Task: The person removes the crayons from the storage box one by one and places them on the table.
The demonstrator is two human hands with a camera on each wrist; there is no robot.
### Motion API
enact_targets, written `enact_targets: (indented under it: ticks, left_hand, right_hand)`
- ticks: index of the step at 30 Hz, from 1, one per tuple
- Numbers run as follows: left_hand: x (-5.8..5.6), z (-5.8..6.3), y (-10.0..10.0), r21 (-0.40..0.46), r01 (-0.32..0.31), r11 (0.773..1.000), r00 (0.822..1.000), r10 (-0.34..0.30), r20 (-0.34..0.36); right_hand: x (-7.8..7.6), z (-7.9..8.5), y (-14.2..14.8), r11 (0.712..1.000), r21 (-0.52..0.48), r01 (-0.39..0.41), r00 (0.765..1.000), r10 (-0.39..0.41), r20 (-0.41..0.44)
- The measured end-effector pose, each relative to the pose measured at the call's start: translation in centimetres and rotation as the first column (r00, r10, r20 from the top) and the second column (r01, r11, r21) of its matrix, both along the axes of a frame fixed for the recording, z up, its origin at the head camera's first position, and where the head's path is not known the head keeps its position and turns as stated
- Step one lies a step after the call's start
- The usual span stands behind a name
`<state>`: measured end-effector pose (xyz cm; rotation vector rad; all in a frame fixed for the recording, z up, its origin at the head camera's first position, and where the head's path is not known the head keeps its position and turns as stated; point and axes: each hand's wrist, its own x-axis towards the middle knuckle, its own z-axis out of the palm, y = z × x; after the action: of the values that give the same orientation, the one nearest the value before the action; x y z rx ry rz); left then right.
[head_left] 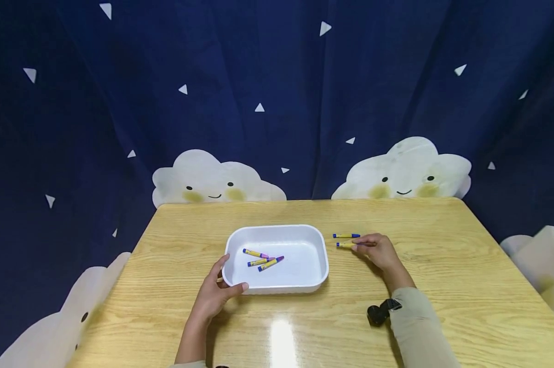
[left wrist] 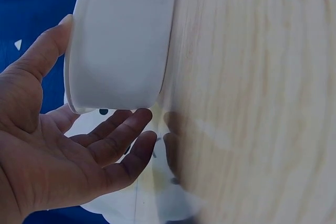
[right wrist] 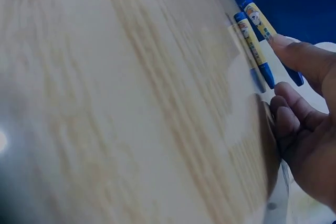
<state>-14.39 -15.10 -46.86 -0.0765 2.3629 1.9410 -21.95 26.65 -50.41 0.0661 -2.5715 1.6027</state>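
A navy curtain (head_left: 295, 102) backs my view of a pale wooden tabletop (head_left: 166, 306) bearing a white rectangular plastic tray (head_left: 300, 266). The left hand (head_left: 211, 291) curls around its near left corner; the right hand's (head_left: 382, 253) fingers, right of the tray, clamp a yellow-wrapped blue crayon (head_left: 345, 245), a matching crayon (head_left: 343, 235) just beyond. Three pink- and purple-tipped crayons (head_left: 269, 264) lie inside the tray.

white tray (head_left: 300, 261), pink and purple crayons (head_left: 270, 264) wrapped in yellow with blue ends, blue crayons (head_left: 345, 235) in the same yellow, tan wood-grained tabletop (head_left: 341, 332), navy curtain (head_left: 277, 56) dotted with white triangles (head_left: 325, 28), white clouds (head_left: 199, 168) with yellow cheeks (head_left: 379, 191), beige sleeve (head_left: 421, 327)
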Motion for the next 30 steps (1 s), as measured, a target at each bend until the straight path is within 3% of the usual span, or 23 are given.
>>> enact_targets:
  ticks: [15,19,24,30]
  left_hand:
    - [0.1,-0.1,0.2,0.018,-0.002,1.0,1.0,0.002,0.015]
    - [0.1,-0.2,0.2,0.017,0.0,1.0,1.0,0.0,0.015]
    - [0.1,-0.3,0.1,0.035,0.002,0.999,1.0,-0.002,0.007]
    - [0.2,-0.2,0.1,0.051,0.006,0.999,1.0,-0.005,-0.005]
  right_hand:
    - [-0.7,-0.1,-0.5,0.98,0.197,0.003,1.0,-0.007,0.021]
    - [-0.4,0.1,-0.7,0.979,0.206,-0.002,0.999,-0.004,0.032]
    - [-0.2,0.5,-1.4,0.979,0.201,0.028,0.999,-0.025,-0.02]
    - [0.3,1.4,-2.6,0.991,0.124,0.043,0.999,-0.045,0.019]
